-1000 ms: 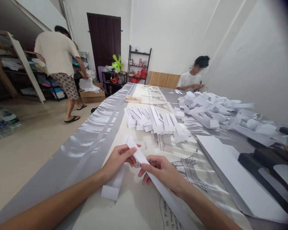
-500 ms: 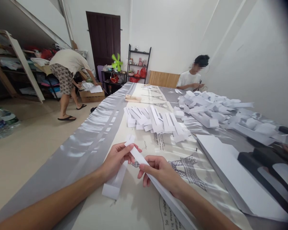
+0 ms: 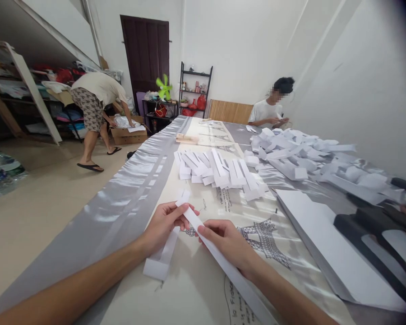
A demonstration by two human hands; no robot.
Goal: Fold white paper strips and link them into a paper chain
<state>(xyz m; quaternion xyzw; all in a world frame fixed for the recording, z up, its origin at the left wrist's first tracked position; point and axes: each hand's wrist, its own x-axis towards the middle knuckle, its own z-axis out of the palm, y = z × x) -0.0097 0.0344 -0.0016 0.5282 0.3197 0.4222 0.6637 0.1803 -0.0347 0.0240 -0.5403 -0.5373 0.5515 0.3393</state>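
Observation:
A long white paper strip (image 3: 235, 276) runs diagonally over the cloth, from near the middle down to the lower edge of the view. My left hand (image 3: 165, 223) pinches its upper end between thumb and fingers. Lower along the same strip, my right hand (image 3: 223, 239) grips it with the thumb on top. From under my left hand a folded piece of the white paper (image 3: 156, 268) hangs toward the cloth. Beyond my hands lies a pile of folded white strips (image 3: 219, 169) on the printed tablecloth (image 3: 176, 298).
A larger heap of white paper (image 3: 301, 149) covers the right side. Nearer are a white stack (image 3: 338, 243) and dark objects (image 3: 368, 234). One person (image 3: 265, 113) sits at the far right; another person (image 3: 99, 92) bends over a cardboard box (image 3: 130, 135) at left.
My right hand's fingers have closed in around the strip, with the thumb slightly higher along it. The bending person's hand has moved lower into the box.

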